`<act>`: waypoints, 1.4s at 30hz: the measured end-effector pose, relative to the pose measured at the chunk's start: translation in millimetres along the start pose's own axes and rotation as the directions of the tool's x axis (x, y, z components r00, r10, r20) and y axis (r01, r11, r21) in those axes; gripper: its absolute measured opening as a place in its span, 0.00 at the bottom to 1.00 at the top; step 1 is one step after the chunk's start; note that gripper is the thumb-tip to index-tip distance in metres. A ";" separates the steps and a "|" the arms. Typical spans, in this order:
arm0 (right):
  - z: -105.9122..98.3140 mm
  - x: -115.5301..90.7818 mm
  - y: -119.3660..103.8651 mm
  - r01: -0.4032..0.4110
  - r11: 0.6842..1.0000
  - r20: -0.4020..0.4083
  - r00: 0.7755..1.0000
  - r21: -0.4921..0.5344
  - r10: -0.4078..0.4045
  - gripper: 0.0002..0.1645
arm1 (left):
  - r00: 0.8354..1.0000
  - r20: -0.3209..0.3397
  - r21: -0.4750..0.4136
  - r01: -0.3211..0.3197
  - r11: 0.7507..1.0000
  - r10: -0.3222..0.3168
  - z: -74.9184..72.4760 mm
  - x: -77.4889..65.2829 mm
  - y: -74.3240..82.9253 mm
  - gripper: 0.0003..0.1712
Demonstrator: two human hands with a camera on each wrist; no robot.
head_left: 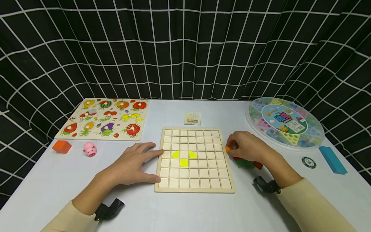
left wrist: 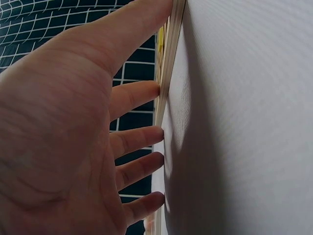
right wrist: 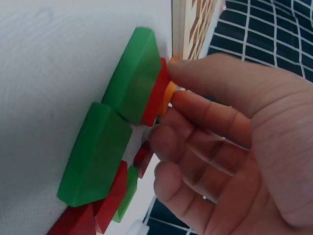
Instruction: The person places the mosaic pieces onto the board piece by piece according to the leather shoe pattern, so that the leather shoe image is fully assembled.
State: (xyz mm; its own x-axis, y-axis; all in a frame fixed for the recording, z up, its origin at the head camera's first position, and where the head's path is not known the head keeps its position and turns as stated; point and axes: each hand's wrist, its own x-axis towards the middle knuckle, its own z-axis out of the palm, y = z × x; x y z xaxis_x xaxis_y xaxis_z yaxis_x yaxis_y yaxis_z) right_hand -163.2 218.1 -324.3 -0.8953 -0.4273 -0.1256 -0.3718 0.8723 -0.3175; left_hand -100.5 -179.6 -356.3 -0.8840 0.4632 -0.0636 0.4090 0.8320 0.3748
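A wooden grid board (head_left: pixel 194 190) lies in the middle of the table, holding a yellow square (head_left: pixel 184 163) and two yellow quarter-circle pieces (head_left: pixel 193 155). My left hand (head_left: pixel 131 164), fingers spread, rests at the board's left edge, with thumb and index fingertip touching the frame. Just off the board's right side, my right hand (head_left: pixel 246 146) pinches an orange piece (right wrist: pixel 169 95) between thumb and index finger. Beneath and beside that hand sit green blocks (right wrist: pixel 95 154) and red blocks (right wrist: pixel 155 95), partly hidden from the head camera.
Behind the board lies a small pattern card (head_left: pixel 192 118). A fruit peg puzzle (head_left: pixel 95 137), an orange block (head_left: pixel 61 146) and a toy pig (head_left: pixel 90 149) are on the left. To the right are a round bead case (head_left: pixel 258 137), a chip (head_left: pixel 309 162) and a blue block (head_left: pixel 333 160).
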 end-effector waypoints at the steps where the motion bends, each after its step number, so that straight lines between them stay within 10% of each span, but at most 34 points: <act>1: 0.2 0.3 0.2 0.001 1.000 0.002 1.000 -0.005 -0.001 0.12 | 1.000 0.001 -0.001 0.000 1.000 0.000 0.1 -0.1 0.0 0.52; 25: -1.7 -1.3 -2.4 0.084 0.996 -0.133 0.987 -0.015 -0.085 0.17 | 1.000 -0.006 0.008 -0.004 1.000 0.004 -0.8 1.5 1.0 0.51; 42: 19.2 19.3 -97.3 0.366 0.929 -0.024 0.930 0.054 -0.366 0.19 | 1.000 -0.015 0.001 -0.018 1.000 0.018 0.2 1.0 -1.8 0.52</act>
State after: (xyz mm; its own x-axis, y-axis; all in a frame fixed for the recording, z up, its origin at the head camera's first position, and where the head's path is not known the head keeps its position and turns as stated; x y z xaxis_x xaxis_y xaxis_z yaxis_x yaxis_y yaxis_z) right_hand -139.5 120.4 -313.9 -0.7029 -0.7109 0.0217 -0.6603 0.6410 -0.3913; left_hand -102.1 -180.6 -357.2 -0.8797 0.4736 -0.0433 0.4252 0.8239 0.3746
